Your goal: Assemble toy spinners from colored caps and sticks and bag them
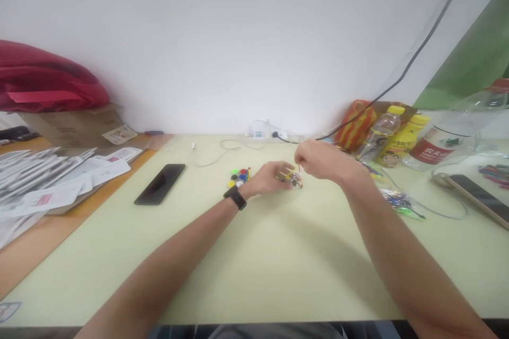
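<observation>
Handling a small yellow piece (pixel 292 176) over the tabletop (pixel 254 265) with 2 hands.
Gripping it lightly in the left hand (pixel 271 177), fingers half bent; pinching a thin red stick (pixel 299 168) just beside it in the tightly curled right hand (pixel 320 159); having colored discs (pixel 242 177) lying past the black watch (pixel 236 197), bottles (pixel 402 143) standing farther off.
</observation>
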`<action>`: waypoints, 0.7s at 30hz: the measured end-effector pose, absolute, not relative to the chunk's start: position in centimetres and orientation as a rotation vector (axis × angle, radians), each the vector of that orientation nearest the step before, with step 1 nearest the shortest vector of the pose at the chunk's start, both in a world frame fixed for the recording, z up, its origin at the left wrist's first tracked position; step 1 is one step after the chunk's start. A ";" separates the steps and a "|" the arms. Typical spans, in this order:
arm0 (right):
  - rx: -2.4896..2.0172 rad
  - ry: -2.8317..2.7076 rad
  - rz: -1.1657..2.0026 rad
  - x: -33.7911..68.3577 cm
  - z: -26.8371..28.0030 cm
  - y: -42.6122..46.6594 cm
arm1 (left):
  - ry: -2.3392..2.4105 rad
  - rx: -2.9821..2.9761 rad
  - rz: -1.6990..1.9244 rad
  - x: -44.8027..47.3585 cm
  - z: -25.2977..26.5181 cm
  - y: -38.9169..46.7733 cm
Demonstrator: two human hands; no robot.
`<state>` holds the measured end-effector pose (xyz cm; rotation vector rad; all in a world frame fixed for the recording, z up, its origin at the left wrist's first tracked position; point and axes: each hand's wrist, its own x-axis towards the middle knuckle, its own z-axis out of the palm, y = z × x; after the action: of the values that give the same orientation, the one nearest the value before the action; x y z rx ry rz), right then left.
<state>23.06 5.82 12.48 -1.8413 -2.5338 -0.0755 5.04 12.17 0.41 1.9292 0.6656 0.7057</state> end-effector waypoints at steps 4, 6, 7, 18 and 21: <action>-1.786 -2.452 -0.025 23.5 12.3 6.1 | 0.680 1.901 0.648 4.8 0.5 12.2; -1.668 -2.379 0.002 24.0 12.5 6.4 | 0.696 1.864 0.604 4.7 0.6 11.9; -1.589 -2.340 0.017 24.2 12.6 6.5 | 0.708 1.841 0.589 4.7 0.7 11.7; -1.373 -1.901 0.708 27.9 8.2 6.8 | 0.629 1.590 0.613 3.6 1.9 8.9; -1.184 -1.808 1.075 27.4 5.2 5.0 | 0.587 1.527 0.605 2.7 2.2 6.9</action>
<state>27.36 4.97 5.23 -1.1842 -1.8082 1.0749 2.67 6.90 2.18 1.5275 0.5869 0.6049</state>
